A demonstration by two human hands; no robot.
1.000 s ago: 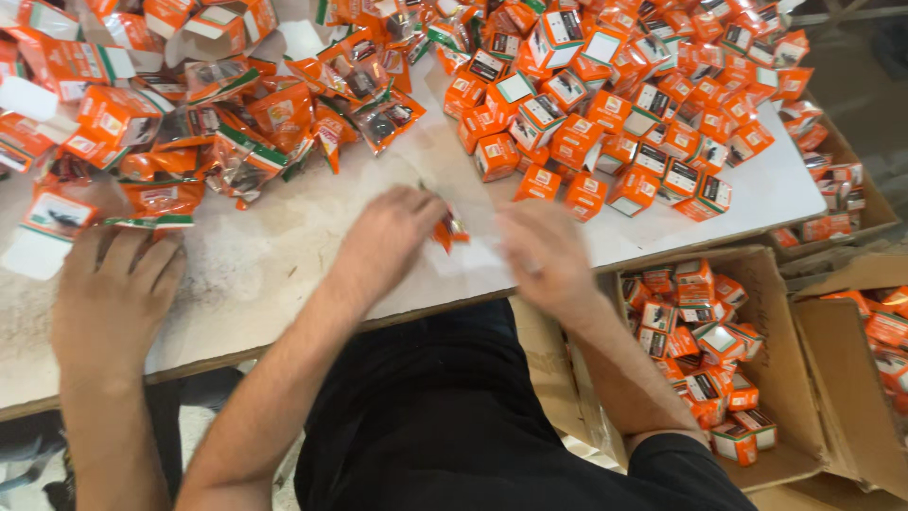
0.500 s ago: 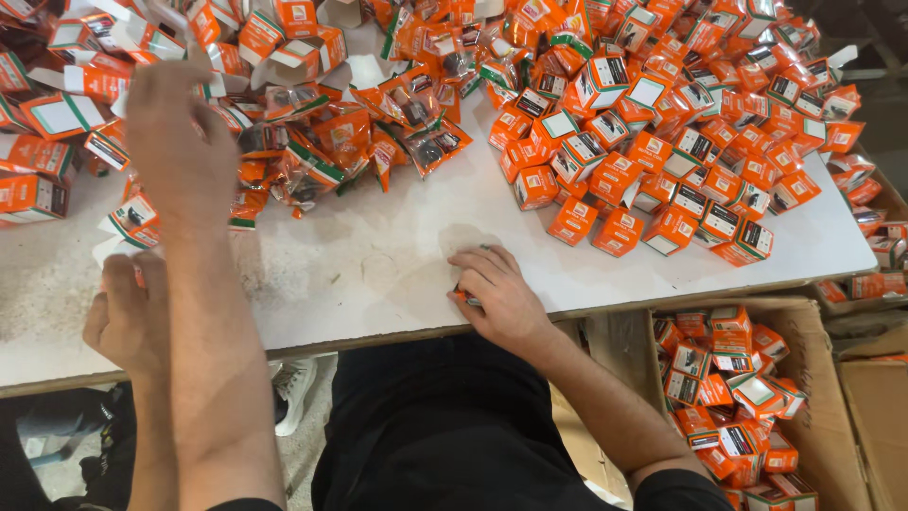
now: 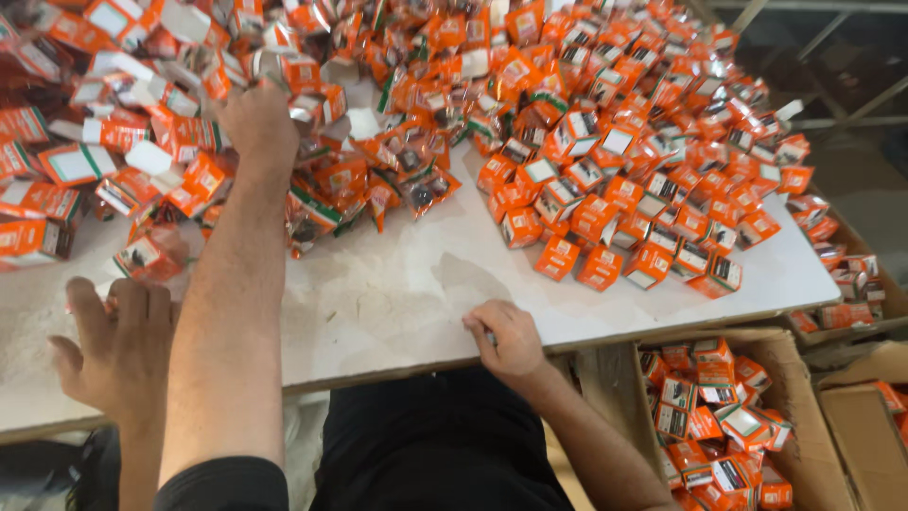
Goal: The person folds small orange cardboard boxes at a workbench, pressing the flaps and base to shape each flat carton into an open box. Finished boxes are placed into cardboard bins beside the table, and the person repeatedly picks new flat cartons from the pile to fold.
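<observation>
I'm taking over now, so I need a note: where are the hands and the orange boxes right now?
Left hand: stretched into the loose pile of orange packs; grip unclear.
Right hand: fingers curled at the table edge; hold unclear.
Another person's hand: flat on the table, lower left.
Done: closed orange boxes heaped on the right, more in the carton.
Left: the loose pile looks unsorted.

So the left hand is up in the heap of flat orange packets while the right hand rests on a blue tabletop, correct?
Not quite. The head view shows the right hand resting on a white tabletop, not blue. The left hand is indeed up in the heap of flat orange packets.
</observation>
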